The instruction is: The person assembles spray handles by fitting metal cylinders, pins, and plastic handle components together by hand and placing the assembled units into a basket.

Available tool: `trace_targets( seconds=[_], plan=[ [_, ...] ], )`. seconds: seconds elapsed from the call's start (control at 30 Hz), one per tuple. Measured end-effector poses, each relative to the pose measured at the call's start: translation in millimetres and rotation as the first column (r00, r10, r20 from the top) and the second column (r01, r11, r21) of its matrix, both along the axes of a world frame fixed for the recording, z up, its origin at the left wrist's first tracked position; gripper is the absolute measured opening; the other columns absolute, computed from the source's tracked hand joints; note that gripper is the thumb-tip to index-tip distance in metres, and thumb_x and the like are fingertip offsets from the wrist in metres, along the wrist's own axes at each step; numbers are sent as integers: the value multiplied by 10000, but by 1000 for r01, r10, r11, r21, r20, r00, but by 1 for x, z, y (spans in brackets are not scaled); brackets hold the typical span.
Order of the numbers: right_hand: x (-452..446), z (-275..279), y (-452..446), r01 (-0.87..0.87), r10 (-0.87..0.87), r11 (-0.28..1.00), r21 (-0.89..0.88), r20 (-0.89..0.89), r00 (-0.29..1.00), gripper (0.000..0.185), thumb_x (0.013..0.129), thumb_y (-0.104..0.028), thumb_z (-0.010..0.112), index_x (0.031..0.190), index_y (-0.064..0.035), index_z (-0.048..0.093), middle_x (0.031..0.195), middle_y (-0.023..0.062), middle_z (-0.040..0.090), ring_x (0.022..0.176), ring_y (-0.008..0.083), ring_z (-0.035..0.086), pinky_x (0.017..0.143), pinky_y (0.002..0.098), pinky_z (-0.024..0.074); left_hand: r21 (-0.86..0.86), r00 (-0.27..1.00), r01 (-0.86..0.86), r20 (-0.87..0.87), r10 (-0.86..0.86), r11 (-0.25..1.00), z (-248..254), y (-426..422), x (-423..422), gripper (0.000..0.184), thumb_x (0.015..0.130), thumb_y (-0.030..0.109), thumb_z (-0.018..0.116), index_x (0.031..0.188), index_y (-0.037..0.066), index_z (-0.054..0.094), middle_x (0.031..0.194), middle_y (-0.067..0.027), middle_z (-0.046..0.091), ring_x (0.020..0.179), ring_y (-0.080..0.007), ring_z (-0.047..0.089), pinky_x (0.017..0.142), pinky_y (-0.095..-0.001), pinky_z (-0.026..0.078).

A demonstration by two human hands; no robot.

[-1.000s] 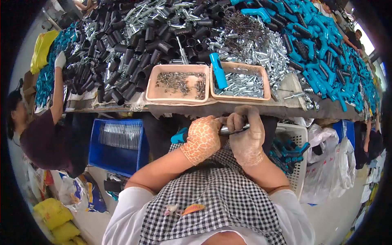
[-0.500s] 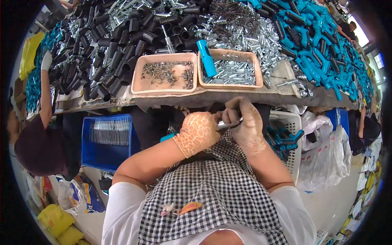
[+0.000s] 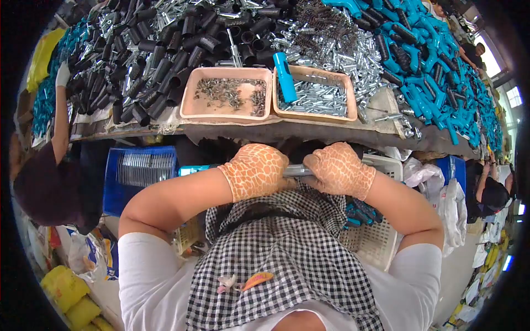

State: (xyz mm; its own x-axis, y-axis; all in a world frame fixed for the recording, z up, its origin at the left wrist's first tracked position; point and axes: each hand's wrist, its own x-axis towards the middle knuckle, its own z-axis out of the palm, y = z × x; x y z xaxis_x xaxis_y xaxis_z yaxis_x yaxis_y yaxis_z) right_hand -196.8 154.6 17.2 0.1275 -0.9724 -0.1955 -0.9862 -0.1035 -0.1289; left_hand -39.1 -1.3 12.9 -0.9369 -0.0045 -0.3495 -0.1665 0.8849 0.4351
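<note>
In the centre of the frame, below the front edge of the surface (image 3: 331,133), a metal tube (image 3: 298,170) is held between two patterned gloves. Its long axis is laid nearly level across the frame, crosswise to the body, with a slight rise toward the right. The left end of the exposed metal is met by the left hand (image 3: 255,170), by which the tube is closely wrapped; the opposite end is enclosed in the closed right hand (image 3: 343,171). Only a short span of metal is left visible between the two, and neither hand is clearly nearer to it. Beyond the outer side of the left hand, a teal part (image 3: 193,170) is seen projecting leftward, roughly in line with the tube; whether the two are joined is hidden by the glove. The tube's right end is likewise concealed. The apron (image 3: 276,259) is seen below the hands. Above them, on the surface, two shallow trays are set side by side: the left tray (image 3: 221,117) is filled partly with small metal pieces, and in the right tray (image 3: 314,115) a teal sleeve (image 3: 285,77) is propped over metal pins.
</note>
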Motion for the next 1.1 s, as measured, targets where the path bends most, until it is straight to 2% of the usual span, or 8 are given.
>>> trace_targets(
  seconds=[0.33, 0.4, 0.5, 0.53, 0.63, 0.73, 0.83, 1.1],
  plan=[
    [1, -19, -9, 19, -24, 999, 43, 136, 990, 344, 803, -373, 711, 855, -38, 655, 785, 175, 696, 708, 362, 686, 645, 467, 556, -226, 992, -83, -114, 59, 970, -31, 8, 8, 313, 796, 362, 709, 867, 57, 718, 886, -154, 729, 842, -348, 706, 748, -487, 555],
    [-1, -6, -14, 30, -36, 999, 37, 172, 984, 348, 788, -328, 733, 956, -29, 674, 884, 197, 711, 809, 359, 701, 725, 455, 566, -109, 990, -111, -97, 101, 988, -21, 1, 6, 328, 794, 370, 712, 871, 52, 716, 870, -166, 727, 819, -368, 700, 749, -497, 553],
    [-7, 16, -20, 231, -45, 938, -257, 572, 819, 503, 763, -211, 751, 1220, -37, 632, 1045, 207, 701, 955, 353, 692, 846, 432, 552, 211, 974, -122, -160, 157, 970, 2, -22, 0, 347, 827, 320, 736, 1006, 23, 725, 807, -146, 729, 740, -319, 706, 724, -449, 562],
    [-12, 23, -21, 313, -85, 918, -242, 653, 752, 685, 755, -122, 742, 1397, -40, 520, 1117, 195, 690, 1009, 345, 683, 893, 427, 536, 364, 944, -118, -249, 218, 924, -2, -31, -1, 379, 843, 338, 732, 1044, 17, 724, 791, -143, 725, 739, -310, 708, 717, -434, 562],
    [-14, 37, -27, 627, -162, 774, -88, 930, 331, 609, 804, -103, 691, 1378, 15, 522, 1122, 136, 683, 999, 231, 662, 896, 361, 521, 799, 885, -231, -64, 461, 556, 20, -53, -5, 344, 945, 309, 687, 1037, -22, 702, 717, -66, 666, 638, -168, 640, 616, -323, 521],
    [-12, 31, -37, 610, -115, 778, -153, 918, 378, 526, 844, -137, 656, 1339, 16, 563, 1108, 121, 673, 1011, 219, 644, 910, 352, 511, 930, 760, -213, -35, 649, 299, 38, -64, -8, 309, 973, 315, 662, 876, 22, 655, 665, -41, 616, 572, -140, 585, 541, -294, 476],
    [-4, 24, -45, 538, -128, 832, -140, 893, 431, 505, 856, -173, 662, 1318, 16, 584, 1154, 153, 676, 1067, 277, 658, 944, 390, 510, 989, 799, 128, -146, 583, 72, 23, -78, -17, 360, 984, 357, 644, 840, 27, 622, 654, -56, 609, 555, -152, 577, 544, -303, 488],
    [-9, 34, -49, 525, -182, 850, -52, 905, 384, 421, 893, -164, 608, 1262, 38, 609, 1149, 140, 669, 1049, 191, 639, 934, 346, 508, 997, 774, 83, -71, 629, 11, 30, -65, -21, 464, 935, 430, 690, 688, 62, 550, 628, -55, 512, 559, -190, 512, 546, -333, 428]
  ],
)
